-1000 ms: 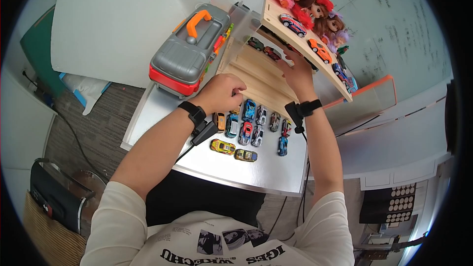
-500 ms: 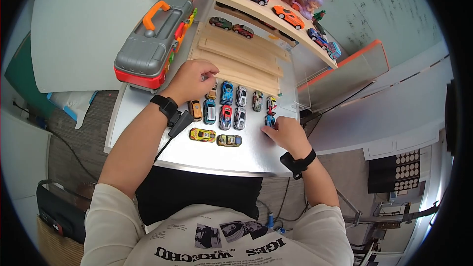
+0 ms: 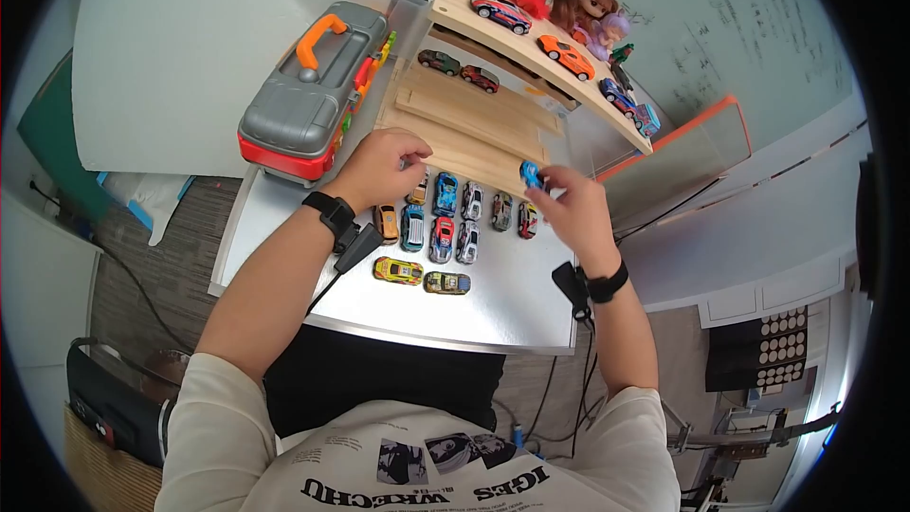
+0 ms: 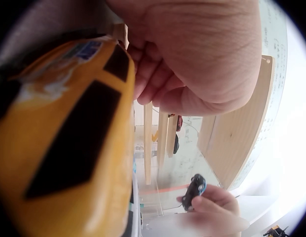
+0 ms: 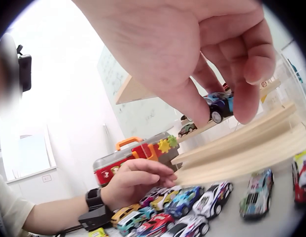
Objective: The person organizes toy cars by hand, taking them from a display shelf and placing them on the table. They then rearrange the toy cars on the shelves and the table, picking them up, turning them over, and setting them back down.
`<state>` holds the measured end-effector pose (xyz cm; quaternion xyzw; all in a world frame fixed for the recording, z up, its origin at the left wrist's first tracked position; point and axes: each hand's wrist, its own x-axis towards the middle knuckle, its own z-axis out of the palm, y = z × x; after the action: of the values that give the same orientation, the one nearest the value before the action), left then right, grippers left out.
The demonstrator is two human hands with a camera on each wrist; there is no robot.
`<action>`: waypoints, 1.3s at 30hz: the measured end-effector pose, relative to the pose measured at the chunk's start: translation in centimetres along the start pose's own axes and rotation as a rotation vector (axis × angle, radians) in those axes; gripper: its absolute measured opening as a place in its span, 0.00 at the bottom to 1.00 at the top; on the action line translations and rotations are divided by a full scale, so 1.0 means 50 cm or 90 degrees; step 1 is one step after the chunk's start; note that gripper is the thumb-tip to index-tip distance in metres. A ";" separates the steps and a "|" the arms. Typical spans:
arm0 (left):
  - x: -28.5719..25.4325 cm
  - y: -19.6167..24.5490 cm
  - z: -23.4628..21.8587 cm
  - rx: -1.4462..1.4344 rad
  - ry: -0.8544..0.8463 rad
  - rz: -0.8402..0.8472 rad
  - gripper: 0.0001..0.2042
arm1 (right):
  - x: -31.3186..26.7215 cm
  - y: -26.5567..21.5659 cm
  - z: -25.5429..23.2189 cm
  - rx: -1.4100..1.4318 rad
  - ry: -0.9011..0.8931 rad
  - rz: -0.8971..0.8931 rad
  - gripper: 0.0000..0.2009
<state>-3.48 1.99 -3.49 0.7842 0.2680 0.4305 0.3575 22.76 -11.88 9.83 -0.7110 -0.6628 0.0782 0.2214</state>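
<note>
A small blue toy car (image 3: 530,173) is pinched between the thumb and fingers of my right hand (image 3: 580,213), raised over the table's right side by the wooden steps. The right wrist view shows this blue car (image 5: 221,107) with its wheels above the lower steps. My left hand (image 3: 381,166), fingers loosely curled around nothing, hovers at the left end of the parked cars. Close to that wrist is an orange toy car (image 4: 69,143) with black windows. Several more toy cars, such as a red one (image 3: 442,239), stand in rows on the silver table (image 3: 502,308).
A tiered wooden rack (image 3: 464,137) stands behind the cars, two dark cars (image 3: 480,79) on its middle tier. Its top shelf (image 3: 455,0) bears cars and dolls. A grey toolbox (image 3: 294,85) with an orange handle is at left, and an orange-edged clear panel (image 3: 682,161) at right.
My right hand came down from the rack to the table's right side, took hold of the blue car and lifted it toward the steps. My left hand stayed by the parked cars.
</note>
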 end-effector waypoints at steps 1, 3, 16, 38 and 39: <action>0.001 0.000 -0.001 -0.001 -0.006 -0.007 0.10 | 0.029 0.001 0.001 -0.032 0.039 -0.013 0.15; 0.000 0.002 -0.003 0.004 -0.001 0.000 0.10 | 0.090 0.015 0.008 -0.063 0.077 -0.031 0.15; 0.003 0.008 -0.004 0.037 0.010 0.037 0.09 | 0.302 0.110 0.056 -0.140 0.120 -0.088 0.20; 0.002 0.004 -0.002 0.051 0.013 0.041 0.09 | 0.196 0.047 0.038 -0.093 0.113 -0.089 0.15; 0.002 0.005 -0.002 0.051 0.012 0.039 0.09 | 0.172 0.050 0.035 -0.115 0.106 -0.106 0.13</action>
<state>-3.49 1.95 -3.21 0.8016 0.2642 0.4378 0.3096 25.27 -3.14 8.76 -0.6746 -0.7033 -0.0595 0.2162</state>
